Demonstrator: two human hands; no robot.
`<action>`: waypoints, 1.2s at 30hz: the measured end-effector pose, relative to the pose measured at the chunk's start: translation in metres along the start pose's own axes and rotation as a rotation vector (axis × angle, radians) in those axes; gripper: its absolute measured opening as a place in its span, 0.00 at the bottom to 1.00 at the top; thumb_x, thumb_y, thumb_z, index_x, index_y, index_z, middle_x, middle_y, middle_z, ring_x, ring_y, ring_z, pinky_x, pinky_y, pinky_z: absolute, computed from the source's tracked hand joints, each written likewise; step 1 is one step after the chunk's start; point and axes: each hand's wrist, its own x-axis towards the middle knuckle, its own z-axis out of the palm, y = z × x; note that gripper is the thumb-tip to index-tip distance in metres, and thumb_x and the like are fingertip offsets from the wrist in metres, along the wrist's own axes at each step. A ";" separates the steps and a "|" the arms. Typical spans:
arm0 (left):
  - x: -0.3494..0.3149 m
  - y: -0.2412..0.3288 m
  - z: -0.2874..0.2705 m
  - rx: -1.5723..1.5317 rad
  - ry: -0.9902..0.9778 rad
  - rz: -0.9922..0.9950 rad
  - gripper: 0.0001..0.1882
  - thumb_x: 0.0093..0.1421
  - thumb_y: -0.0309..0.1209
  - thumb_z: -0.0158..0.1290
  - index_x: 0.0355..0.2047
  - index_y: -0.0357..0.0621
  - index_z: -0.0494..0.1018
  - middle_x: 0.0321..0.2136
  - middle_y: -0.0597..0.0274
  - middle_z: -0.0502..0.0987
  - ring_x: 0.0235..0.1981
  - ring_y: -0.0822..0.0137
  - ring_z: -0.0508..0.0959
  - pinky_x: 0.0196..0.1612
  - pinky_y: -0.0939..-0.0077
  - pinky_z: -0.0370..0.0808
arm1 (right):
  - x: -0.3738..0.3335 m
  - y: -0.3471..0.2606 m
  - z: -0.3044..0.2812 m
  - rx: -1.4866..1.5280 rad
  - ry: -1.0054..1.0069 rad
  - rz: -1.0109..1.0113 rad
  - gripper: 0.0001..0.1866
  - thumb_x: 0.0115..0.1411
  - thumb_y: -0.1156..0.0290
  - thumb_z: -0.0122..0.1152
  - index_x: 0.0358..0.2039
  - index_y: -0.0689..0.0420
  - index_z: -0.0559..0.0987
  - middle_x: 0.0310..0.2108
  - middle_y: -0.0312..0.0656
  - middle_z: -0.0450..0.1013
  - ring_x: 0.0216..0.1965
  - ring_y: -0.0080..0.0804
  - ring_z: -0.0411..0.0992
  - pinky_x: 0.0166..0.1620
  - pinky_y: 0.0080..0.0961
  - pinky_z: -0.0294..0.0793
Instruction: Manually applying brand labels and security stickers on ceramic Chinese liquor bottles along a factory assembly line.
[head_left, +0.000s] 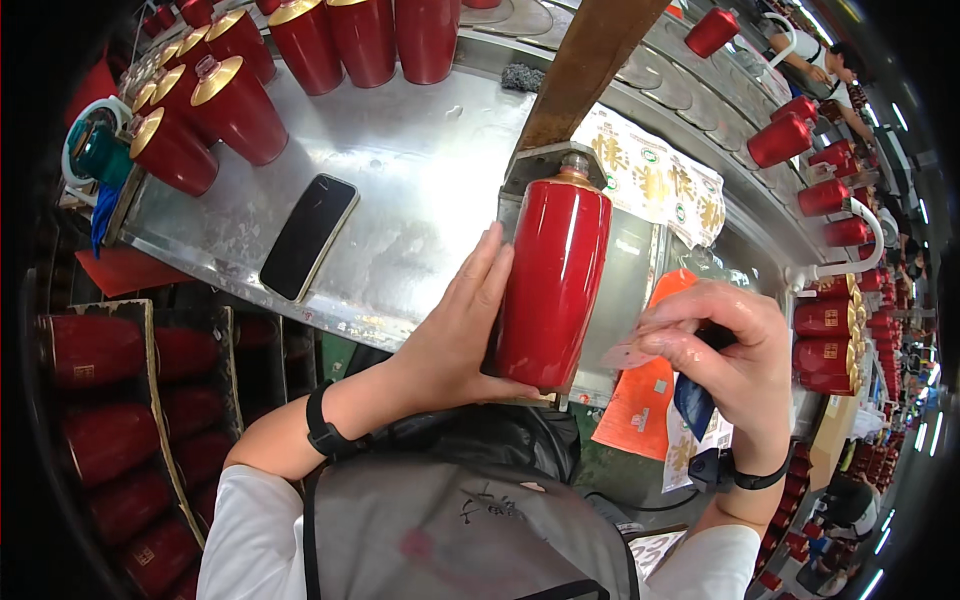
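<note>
A glossy red bottle with a gold shoulder and clear stopper rests against a metal holder in front of me. My left hand grips it, fingers along its left side and thumb at its base. To the right of the bottle, my right hand pinches a thin, see-through piece of film between thumb and fingertips, apart from the bottle. Something dark blue shows beneath that hand. An orange sheet hangs below the film. Both wrists wear black bands.
A black phone lies on the metal table. Several red bottles stand at the back left, and more lie in racks at lower left. Printed sticker sheets lie behind the bottle. A conveyor carries bottles at the right; people work beyond.
</note>
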 end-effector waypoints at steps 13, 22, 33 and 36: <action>0.025 -0.004 0.001 -0.587 -0.040 -0.326 0.60 0.52 0.38 0.66 0.68 0.29 0.32 0.62 0.32 0.54 0.64 0.46 0.61 0.64 0.60 0.61 | 0.040 0.050 0.031 0.059 -0.049 0.205 0.15 0.52 0.73 0.70 0.38 0.59 0.74 0.19 0.33 0.70 0.21 0.17 0.68 0.28 0.18 0.68; 0.055 0.008 0.008 -0.617 0.036 -0.314 0.52 0.55 0.36 0.63 0.66 0.31 0.38 0.55 0.42 0.65 0.54 0.57 0.72 0.57 0.65 0.70 | 0.048 0.084 0.032 0.302 0.130 0.294 0.19 0.54 0.69 0.72 0.40 0.60 0.72 0.20 0.30 0.72 0.21 0.13 0.65 0.28 0.14 0.64; 0.058 0.008 0.009 -0.650 -0.003 -0.335 0.49 0.56 0.32 0.61 0.66 0.35 0.39 0.52 0.48 0.70 0.52 0.61 0.75 0.55 0.65 0.73 | 0.027 0.096 0.058 0.562 0.123 0.371 0.41 0.53 0.62 0.73 0.62 0.64 0.64 0.42 0.41 0.76 0.25 0.11 0.62 0.30 0.12 0.65; 0.060 0.013 0.006 -0.666 -0.013 -0.389 0.47 0.56 0.31 0.61 0.65 0.36 0.41 0.52 0.49 0.70 0.52 0.61 0.75 0.54 0.66 0.74 | 0.029 0.098 0.059 0.605 0.118 0.376 0.41 0.53 0.63 0.73 0.62 0.65 0.64 0.42 0.41 0.76 0.25 0.10 0.61 0.30 0.11 0.64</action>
